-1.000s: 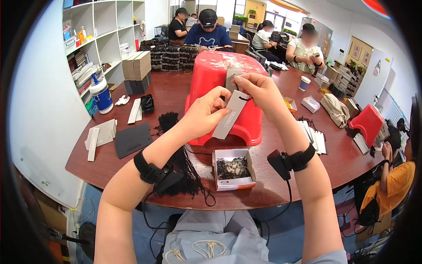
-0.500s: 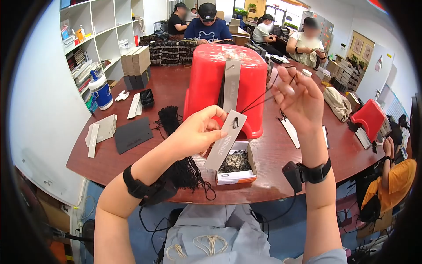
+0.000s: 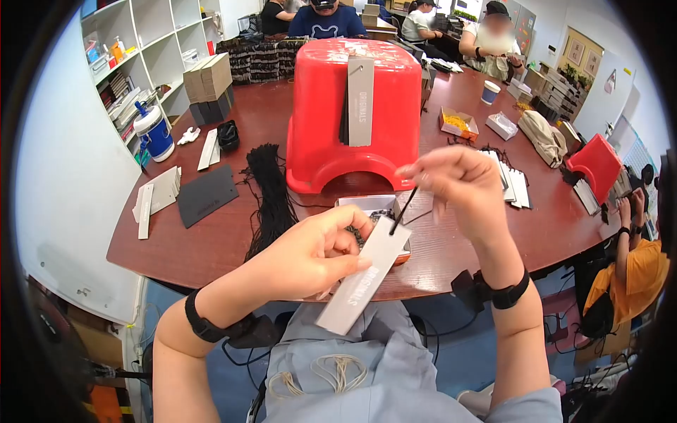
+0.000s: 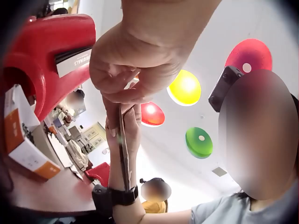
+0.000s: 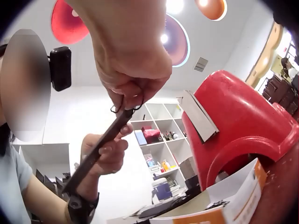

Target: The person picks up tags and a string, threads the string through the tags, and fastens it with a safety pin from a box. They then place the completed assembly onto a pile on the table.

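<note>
In the head view my left hand (image 3: 310, 254) pinches a long grey hang tag (image 3: 361, 290) printed ORIGINALS, tilted above the table's near edge. A black cord (image 3: 403, 210) runs up from the hole at its top end. My right hand (image 3: 462, 185) pinches that cord with thumb and fingertips, just above the hole. In the right wrist view, the tag (image 5: 96, 151) appears edge-on below the right fingers, with small cord loops beside them. Behind the hands, similar tags (image 3: 361, 106) hang on the front of an upturned red stool (image 3: 310, 106).
A small open box (image 3: 352, 202) holding black cord pieces stands partly behind the tag. Left of it lies a bundle of black cords (image 3: 268, 201), with a dark card (image 3: 206, 196) beyond. Loose tags (image 3: 518, 187) lie at right. People sit around the table.
Both hands have come down and toward the body, away from the stool, with the tag. The right hand first drew the cord out to the right, then moved back close to the tag's hole.
</note>
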Available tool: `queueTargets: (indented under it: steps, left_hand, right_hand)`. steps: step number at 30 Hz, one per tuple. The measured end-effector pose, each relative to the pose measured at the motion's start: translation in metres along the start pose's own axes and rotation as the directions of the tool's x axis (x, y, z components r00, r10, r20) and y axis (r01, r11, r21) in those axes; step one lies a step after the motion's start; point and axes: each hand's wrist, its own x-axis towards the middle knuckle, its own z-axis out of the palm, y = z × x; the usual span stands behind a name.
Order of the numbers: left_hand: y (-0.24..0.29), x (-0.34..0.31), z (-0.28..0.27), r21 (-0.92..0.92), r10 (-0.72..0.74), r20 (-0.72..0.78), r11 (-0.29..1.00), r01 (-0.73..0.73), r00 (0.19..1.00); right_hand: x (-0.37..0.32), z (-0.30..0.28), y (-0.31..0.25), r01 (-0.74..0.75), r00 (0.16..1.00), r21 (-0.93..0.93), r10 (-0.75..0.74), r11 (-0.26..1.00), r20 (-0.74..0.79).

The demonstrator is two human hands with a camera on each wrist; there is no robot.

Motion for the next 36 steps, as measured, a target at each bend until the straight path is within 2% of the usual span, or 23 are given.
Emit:
queueTargets:
  steps: [3,5,7,9,10,11,12,13,14,15,17,18,19,21,22,23,24,25,27,28,30,33,36]
  left_hand:
    - [-0.01,-0.008,0.0,0.082,-0.035,0.076,0.996,0.029,0.996]
    - [-0.013,-0.011,0.003,0.079,-0.031,0.049,0.997,0.028,0.998]
    - [-0.016,-0.009,0.004,0.113,-0.013,-0.102,0.993,0.025,0.995]
    - [-0.024,-0.003,0.005,0.107,-0.011,-0.137,0.994,0.026,0.99]
    - [-0.027,-0.001,0.006,0.101,-0.007,-0.173,0.995,0.025,0.985]
    - [-0.028,-0.001,0.008,0.103,-0.008,-0.171,0.994,0.026,0.985]
    - [-0.03,-0.001,0.01,0.064,-0.022,-0.119,0.997,0.03,0.993]
    - [-0.031,-0.001,0.013,0.024,-0.037,-0.065,0.999,0.039,0.997]
    - [-0.03,-0.002,0.016,-0.007,-0.074,0.01,0.997,0.074,0.997]
    - [-0.031,-0.001,0.018,-0.008,-0.077,0.019,0.997,0.077,0.997]
    - [-0.035,0.002,0.021,-0.295,-0.096,0.126,0.947,0.13,0.987]
    - [-0.042,0.007,0.024,-0.413,-0.066,0.116,0.904,0.108,0.991]
    - [-0.043,0.012,0.025,-0.41,-0.053,0.116,0.907,0.096,0.992]
    - [-0.046,0.021,0.027,-0.561,-0.009,-0.149,0.824,-0.078,0.989]
    - [-0.046,0.026,0.025,-0.535,0.003,-0.229,0.835,-0.128,0.973]
    - [-0.048,0.03,0.025,-0.543,0.004,-0.232,0.829,-0.132,0.973]
    - [-0.049,0.035,0.027,-0.545,0.039,-0.302,0.813,-0.206,0.953]
    - [-0.05,0.039,0.028,-0.541,0.069,-0.371,0.794,-0.276,0.926]
    - [-0.051,0.046,0.029,-0.541,0.077,-0.372,0.792,-0.284,0.925]
    - [-0.05,0.049,0.031,-0.529,0.069,-0.367,0.805,-0.269,0.928]
    - [-0.048,0.052,0.033,-0.495,0.06,-0.374,0.831,-0.253,0.926]
    - [-0.051,0.043,0.02,-0.406,0.159,-0.406,0.85,-0.334,0.9]
    - [-0.052,0.026,-0.012,-0.14,0.262,-0.567,0.904,-0.405,0.781]
  right_hand:
    - [0.007,-0.02,0.008,0.186,0.968,0.029,-0.178,0.982,-0.178]
    - [0.003,-0.025,0.003,0.231,0.946,0.008,-0.222,0.973,-0.234]
    - [-0.003,-0.021,-0.006,0.273,0.92,-0.016,-0.266,0.962,-0.288]
    - [-0.018,-0.005,-0.016,0.485,0.87,0.013,-0.482,0.874,-0.103]
    - [-0.021,0.0,-0.022,0.485,0.87,0.013,-0.482,0.874,-0.104]
    - [-0.023,0.004,-0.028,0.604,0.793,-0.037,-0.596,0.796,0.125]
    - [-0.025,0.006,-0.03,0.714,0.669,-0.056,-0.656,0.698,0.349]
    - [-0.023,0.002,-0.028,0.711,0.675,-0.062,-0.654,0.701,0.342]
    - [-0.014,-0.004,-0.022,0.57,0.821,-0.133,-0.561,0.811,0.105]
    - [-0.005,-0.012,-0.015,0.406,0.892,-0.159,-0.428,0.9,-0.145]
    - [0.013,-0.034,0.009,0.251,0.927,-0.124,-0.275,0.96,-0.253]
    - [0.012,-0.036,0.015,0.259,0.925,-0.132,-0.285,0.957,-0.251]
    - [0.008,-0.035,0.02,0.116,0.948,-0.171,-0.16,0.979,-0.276]
    - [-0.006,-0.027,0.02,-0.146,0.957,-0.294,0.06,0.945,-0.283]
    - [-0.015,-0.02,0.016,-0.254,0.95,-0.381,0.155,0.889,-0.271]
    - [-0.024,-0.015,0.012,-0.385,0.922,-0.34,0.349,0.858,-0.165]
    - [-0.032,-0.01,0.007,-0.514,0.849,-0.314,0.527,0.798,-0.05]
    - [-0.039,-0.002,0.004,-0.575,0.798,-0.275,0.602,0.771,0.02]
    - [-0.052,0.004,0.012,-0.567,0.809,-0.126,0.579,0.814,0.1]
    - [-0.051,0.001,0.015,-0.574,0.803,-0.128,0.586,0.809,0.105]
    - [-0.048,-0.013,0.017,-0.524,0.843,-0.196,0.538,0.829,0.024]
    - [-0.029,-0.049,0.011,-0.398,0.915,-0.478,0.374,0.783,-0.15]
    - [-0.006,-0.112,0.026,-0.44,0.896,-0.609,0.364,0.66,-0.253]
